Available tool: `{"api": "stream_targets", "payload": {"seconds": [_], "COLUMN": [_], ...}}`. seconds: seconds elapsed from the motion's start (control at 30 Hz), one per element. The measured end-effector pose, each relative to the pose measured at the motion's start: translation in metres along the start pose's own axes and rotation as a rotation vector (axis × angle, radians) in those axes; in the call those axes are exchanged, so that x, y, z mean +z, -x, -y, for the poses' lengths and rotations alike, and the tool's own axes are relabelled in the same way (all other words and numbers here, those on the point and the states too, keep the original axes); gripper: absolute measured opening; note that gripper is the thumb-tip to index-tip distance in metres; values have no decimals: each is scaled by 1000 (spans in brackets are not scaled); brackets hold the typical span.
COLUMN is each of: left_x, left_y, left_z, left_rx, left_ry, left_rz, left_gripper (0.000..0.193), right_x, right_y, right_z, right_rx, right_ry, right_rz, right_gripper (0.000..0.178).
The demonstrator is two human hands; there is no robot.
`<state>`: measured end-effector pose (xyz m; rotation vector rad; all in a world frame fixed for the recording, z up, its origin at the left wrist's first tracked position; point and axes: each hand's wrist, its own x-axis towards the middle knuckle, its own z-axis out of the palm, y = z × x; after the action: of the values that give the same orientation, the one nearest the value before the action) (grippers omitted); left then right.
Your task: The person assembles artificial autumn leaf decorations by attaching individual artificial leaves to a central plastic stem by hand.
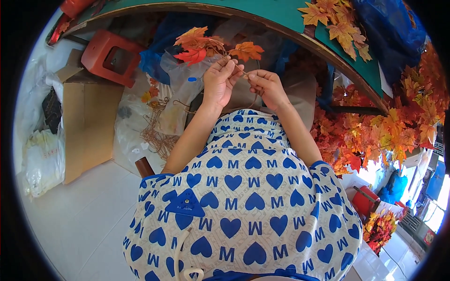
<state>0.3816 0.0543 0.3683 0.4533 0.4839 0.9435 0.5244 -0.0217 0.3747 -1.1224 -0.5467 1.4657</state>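
My left hand (218, 80) holds a sprig of artificial maple leaves (206, 47), red and orange, by its thin stem just below the leaves. My right hand (267, 86) pinches the same stem or a thin wire a little to the right, fingertips almost touching those of the left. Both hands are raised in front of my chest, above my white top with blue hearts. The stem between the fingers is mostly hidden.
A teal table (281, 14) curves overhead with more orange leaves (337, 23) on it. A big heap of leaves (384, 126) lies at my right. At left are a flattened cardboard box (86, 122), a red plastic stool (110, 56), brown wire stems (157, 133) and plastic bags (44, 159).
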Motion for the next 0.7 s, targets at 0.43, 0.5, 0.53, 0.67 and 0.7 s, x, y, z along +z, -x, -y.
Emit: {"api": "stream_targets", "payload": {"seconds": [0.43, 0.5, 0.53, 0.67, 0.7], "left_x": [-11, -12, -12, -3, 0], "left_y": [6, 4, 7, 8, 10], "left_z": [5, 1, -3, -9, -10], "left_rx": [-118, -60, -43, 12, -10], "left_ry": [-378, -446, -435, -353, -290], "left_rz": [462, 582, 575, 548, 524], "left_gripper": [14, 11, 8, 9, 8], "right_x": [-12, -9, -6, 5, 9], "right_y": [7, 8, 9, 21, 23], "right_z": [-2, 0, 2, 25, 31], "right_rx": [318, 437, 499, 249, 247], "right_ry": [-625, -709, -735, -255, -242], "right_rz": [421, 477, 503, 307, 310], "right_gripper": [15, 16, 16, 22, 22]}}
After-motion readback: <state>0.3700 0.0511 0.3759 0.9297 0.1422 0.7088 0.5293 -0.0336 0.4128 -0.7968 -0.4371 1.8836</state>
